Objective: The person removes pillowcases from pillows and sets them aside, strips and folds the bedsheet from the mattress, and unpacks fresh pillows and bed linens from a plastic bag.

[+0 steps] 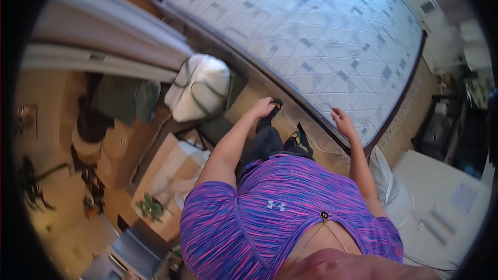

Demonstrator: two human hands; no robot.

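My left hand (263,108) hangs over the floor with its fingers loosely bent and a little apart; no held object shows. Just beyond it, in line with its fingertips, is a dark shoe (277,105). My right hand (343,121) is in front of the near edge of a mattress (311,36), its fingers half curled and apart with nothing seen between them. Whether it touches the mattress cannot be told. Between the hands, lower down, shows my other shoe (294,138), dark with yellow and teal.
A white bag with green straps (199,88) stands at the left. Nearer are a wooden table (140,193) and a small plant (150,207). At the right are a white surface (441,192) and a pale plastic bag (390,189). A dark bed frame edges the mattress.
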